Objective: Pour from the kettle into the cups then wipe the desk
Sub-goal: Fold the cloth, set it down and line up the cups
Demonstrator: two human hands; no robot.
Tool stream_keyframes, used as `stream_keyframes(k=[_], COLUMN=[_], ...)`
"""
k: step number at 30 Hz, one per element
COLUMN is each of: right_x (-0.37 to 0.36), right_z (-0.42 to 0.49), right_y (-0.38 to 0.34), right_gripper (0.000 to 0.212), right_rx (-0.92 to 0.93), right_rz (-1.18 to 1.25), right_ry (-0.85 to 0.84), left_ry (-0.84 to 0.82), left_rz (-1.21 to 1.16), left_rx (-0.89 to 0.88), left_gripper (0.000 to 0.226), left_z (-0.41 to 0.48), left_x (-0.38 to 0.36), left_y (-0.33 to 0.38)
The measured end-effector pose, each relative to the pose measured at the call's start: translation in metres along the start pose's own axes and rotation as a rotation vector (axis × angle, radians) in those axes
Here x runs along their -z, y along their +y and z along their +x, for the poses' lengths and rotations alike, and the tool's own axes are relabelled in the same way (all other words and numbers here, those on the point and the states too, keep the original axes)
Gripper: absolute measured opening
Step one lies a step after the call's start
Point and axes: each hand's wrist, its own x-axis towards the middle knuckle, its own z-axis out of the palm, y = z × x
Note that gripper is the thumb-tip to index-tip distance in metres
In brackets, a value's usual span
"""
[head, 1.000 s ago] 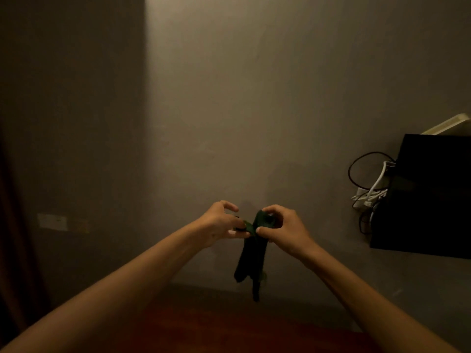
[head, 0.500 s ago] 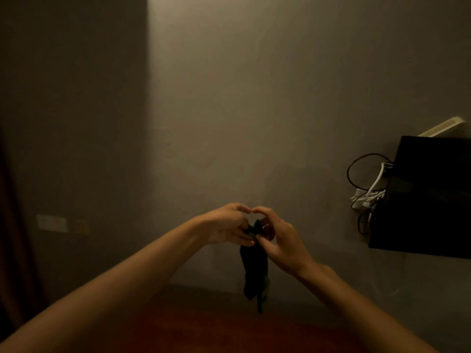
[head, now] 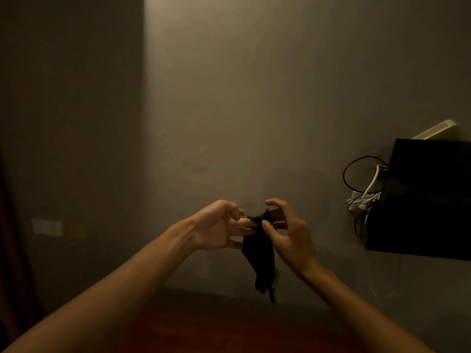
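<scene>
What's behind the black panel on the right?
A black cable loop and white cables emerge from behind the left edge of the black panel, and a white flat device pokes out above its top. Where they lead is covered by the panel.

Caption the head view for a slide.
Right hand pinches a dark green cloth hanging above the desk, left hand touching its top, black panel and cables at right.

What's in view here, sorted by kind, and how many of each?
Hands: 2 (left hand, right hand)
Dark green cloth: 1
Black panel: 1
White box: 1
Cable bundle: 1
Wall plate: 1
Total: 7
</scene>
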Motion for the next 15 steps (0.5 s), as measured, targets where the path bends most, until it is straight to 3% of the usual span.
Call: stream_keyframes(k=[4, 7, 9, 15], right_x=[0.007, 0.006, 0.005, 0.010], right_z=[0.008, 0.009, 0.007, 0.005], right_y=[-0.012, -0.015, -0.015, -0.027], right_gripper=[0.029, 0.035, 0.043, 0.034], right_rx=[-0.111, -0.101, -0.105, -0.188], right_rz=[0.197, 0.101, 0.110, 0.433], right_ry=[0.031, -0.031, -0.037, -0.034], left_ry=[0.047, 0.110, 0.190, 0.323], left_rz=[0.001, 0.014, 0.153, 0.417], left_rx=[-0.109, -0.174, -0.221, -0.489], left_gripper=[0.053, 0.049, 0.046, 0.028], left_z=[-0.001, -0.001, -0.001, -0.001], left_x=[-0.007, -0.019, -0.026, -0.020], left_y=[-0.005, -0.002, -0.003, -0.008])
